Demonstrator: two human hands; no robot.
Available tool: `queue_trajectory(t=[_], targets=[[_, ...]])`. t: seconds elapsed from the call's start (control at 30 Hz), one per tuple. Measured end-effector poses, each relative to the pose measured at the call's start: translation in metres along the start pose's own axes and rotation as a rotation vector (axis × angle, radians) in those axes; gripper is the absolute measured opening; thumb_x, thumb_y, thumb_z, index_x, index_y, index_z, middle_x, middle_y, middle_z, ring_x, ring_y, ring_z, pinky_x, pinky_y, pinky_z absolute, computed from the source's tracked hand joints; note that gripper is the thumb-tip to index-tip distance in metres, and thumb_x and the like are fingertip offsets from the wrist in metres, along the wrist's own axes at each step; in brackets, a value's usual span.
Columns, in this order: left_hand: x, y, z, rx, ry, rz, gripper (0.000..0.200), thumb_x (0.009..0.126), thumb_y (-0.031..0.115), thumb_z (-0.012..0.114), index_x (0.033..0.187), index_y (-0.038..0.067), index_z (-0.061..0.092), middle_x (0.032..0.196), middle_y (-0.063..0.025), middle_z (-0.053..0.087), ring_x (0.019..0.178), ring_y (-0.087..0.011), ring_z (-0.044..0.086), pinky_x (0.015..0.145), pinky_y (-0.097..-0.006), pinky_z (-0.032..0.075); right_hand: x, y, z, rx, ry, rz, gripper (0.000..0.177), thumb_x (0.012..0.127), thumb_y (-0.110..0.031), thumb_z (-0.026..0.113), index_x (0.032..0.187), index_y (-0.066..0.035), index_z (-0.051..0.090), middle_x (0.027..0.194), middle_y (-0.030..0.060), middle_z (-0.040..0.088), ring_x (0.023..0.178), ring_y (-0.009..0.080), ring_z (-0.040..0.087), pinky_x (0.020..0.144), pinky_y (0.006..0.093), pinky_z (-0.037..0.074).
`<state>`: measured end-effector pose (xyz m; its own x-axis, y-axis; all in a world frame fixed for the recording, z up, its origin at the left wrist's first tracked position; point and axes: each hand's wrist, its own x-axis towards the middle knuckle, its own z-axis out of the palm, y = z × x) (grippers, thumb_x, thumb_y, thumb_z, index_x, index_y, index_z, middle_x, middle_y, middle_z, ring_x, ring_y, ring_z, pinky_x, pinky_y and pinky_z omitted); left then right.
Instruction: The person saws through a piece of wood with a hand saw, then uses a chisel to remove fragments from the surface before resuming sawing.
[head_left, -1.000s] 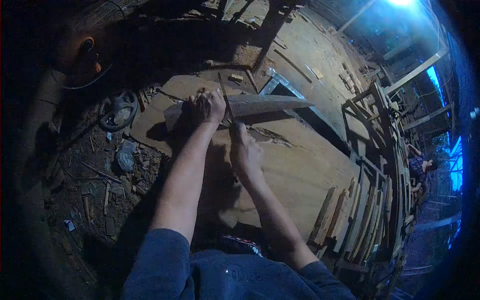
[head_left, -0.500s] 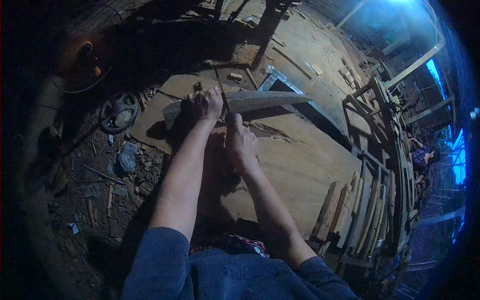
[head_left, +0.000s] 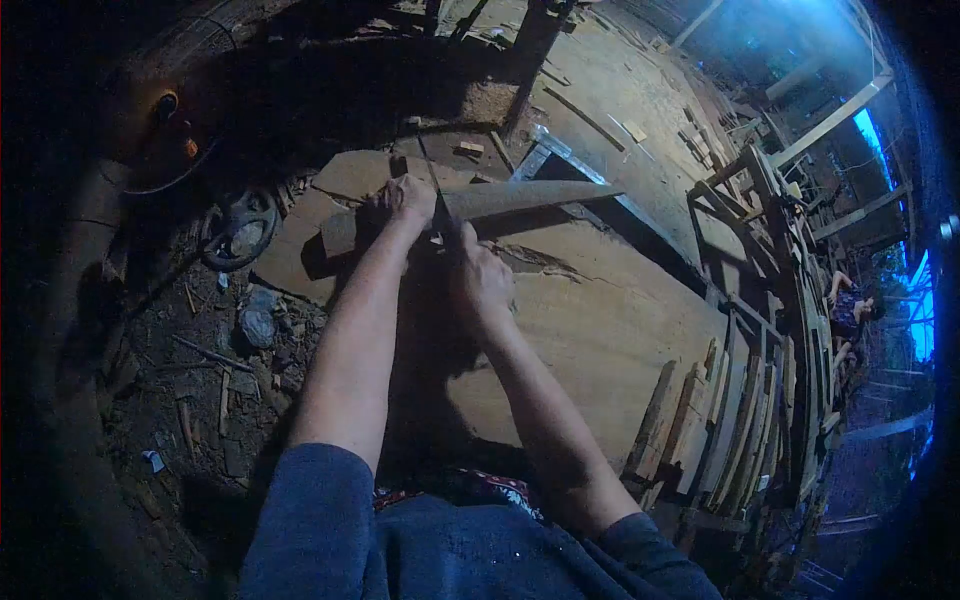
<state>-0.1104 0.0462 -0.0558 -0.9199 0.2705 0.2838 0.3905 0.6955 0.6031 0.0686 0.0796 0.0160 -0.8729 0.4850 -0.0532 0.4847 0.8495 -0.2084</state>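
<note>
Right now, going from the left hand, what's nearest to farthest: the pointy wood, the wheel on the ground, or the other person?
1. The pointy wood, gripped in the left hand.
2. The wheel, on the ground to the left.
3. The other person, far off at the right edge.

Left hand pins a tapered board on the plank; right hand grips a thin tool.

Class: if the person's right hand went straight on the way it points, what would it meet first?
Probably the tapered wooden piece, which lies just beyond the right hand and is gripped by the left hand; depth is unclear in this dim view.
</note>
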Motion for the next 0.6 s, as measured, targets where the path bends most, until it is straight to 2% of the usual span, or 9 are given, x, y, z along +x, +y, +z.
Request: queue_trajectory(t=[0.07,0.1,0.27,0.33,0.37,0.43,0.47,0.53,0.6], targets=[[0.022,-0.041,0.065,-0.03,0.074,-0.09,0.027,0.076,0.024,0.056,0.061,0.002,0.061,0.067,-0.0215,0.062,0.064,-0.034,0.062,0.056,-0.0443,0.045,-0.031,0.008,-0.005,0.221,0.014,-0.017,0.028,0.088,-0.018,0.042,0.115,-0.011,0.04,0.09,0.0264,0.062,0.085,0.0431,0.061,0.073,0.0527,0.044],[0.036,-0.071,0.112,0.028,0.096,-0.081,0.025,0.076,0.024,0.055,0.064,0.003,0.061,0.068,-0.0212,0.061,0.067,-0.035,0.061,0.057,-0.0452,0.044,-0.045,0.003,-0.016,0.289,0.031,-0.007,0.025,0.089,-0.018,0.042,0.112,-0.01,0.04,0.089,0.0275,0.062,0.084,0.0444,0.06,0.072,0.0539,0.044],[0.018,-0.025,0.06,-0.061,-0.08,-0.258,0.023,0.07,0.021,0.056,0.075,0.004,0.07,0.076,-0.0167,0.067,0.073,-0.0335,0.065,0.066,-0.0452,0.05,-0.005,0.01,0.019,0.202,-0.009,0.057,0.023,0.091,-0.022,0.041,0.112,-0.013,0.04,0.087,0.0265,0.062,0.082,0.0438,0.06,0.068,0.0523,0.045],[0.013,-0.023,0.034,0.217,-0.064,0.068,0.021,0.069,0.019,0.057,0.071,0.002,0.069,0.072,-0.0185,0.066,0.069,-0.0348,0.065,0.063,-0.0466,0.05,0.003,0.009,0.023,0.142,0.01,0.048,0.023,0.092,-0.025,0.04,0.113,-0.014,0.04,0.086,0.0257,0.062,0.082,0.0435,0.06,0.067,0.0513,0.046],[0.007,-0.016,0.023,0.217,-0.07,0.073,0.021,0.069,0.019,0.057,0.071,0.002,0.069,0.072,-0.0185,0.066,0.069,-0.0348,0.065,0.063,-0.0466,0.05,-0.006,0.013,0.017,0.181,0.05,-0.018,0.022,0.092,-0.025,0.041,0.111,-0.014,0.041,0.085,0.0253,0.062,0.082,0.0433,0.061,0.066,0.0506,0.046],[0.002,0.008,-0.001,0.037,-0.021,-0.165,0.021,0.068,0.019,0.057,0.071,0.001,0.069,0.072,-0.0205,0.065,0.069,-0.0354,0.065,0.063,-0.0473,0.05,-0.025,0.017,0.003,0.206,0.102,-0.091,0.021,0.092,-0.024,0.041,0.11,-0.014,0.042,0.083,0.0248,0.062,0.081,0.043,0.061,0.064,0.0499,0.046],[0.004,-0.046,0.043,0.031,-0.02,-0.168,0.021,0.068,0.019,0.057,0.071,0.001,0.069,0.072,-0.0205,0.065,0.069,-0.0354,0.065,0.063,-0.0473,0.05,-0.042,0.019,0.001,0.173,0.014,-0.017,0.02,0.09,-0.022,0.042,0.108,-0.012,0.043,0.082,0.0245,0.062,0.08,0.043,0.061,0.065,0.0507,0.046],[0.048,-0.102,0.156,0.489,-0.044,0.224,0.02,0.074,0.018,0.057,0.082,0.004,0.068,0.071,-0.0132,0.062,0.063,-0.0326,0.058,0.052,-0.0445,0.04,-0.05,0.021,-0.003,0.129,-0.088,0.053,0.019,0.089,-0.02,0.043,0.106,-0.011,0.043,0.081,0.0242,0.062,0.08,0.043,0.06,0.065,0.0516,0.045],[0.037,-0.093,0.138,0.363,-0.026,0.214,0.023,0.077,0.02,0.055,0.082,0.001,0.067,0.071,-0.0146,0.062,0.065,-0.0331,0.059,0.055,-0.0467,0.041,-0.042,0.018,-0.003,0.193,0.045,-0.034,0.017,0.089,-0.021,0.043,0.103,-0.011,0.044,0.081,0.0234,0.062,0.078,0.0429,0.06,0.066,0.0525,0.045]])
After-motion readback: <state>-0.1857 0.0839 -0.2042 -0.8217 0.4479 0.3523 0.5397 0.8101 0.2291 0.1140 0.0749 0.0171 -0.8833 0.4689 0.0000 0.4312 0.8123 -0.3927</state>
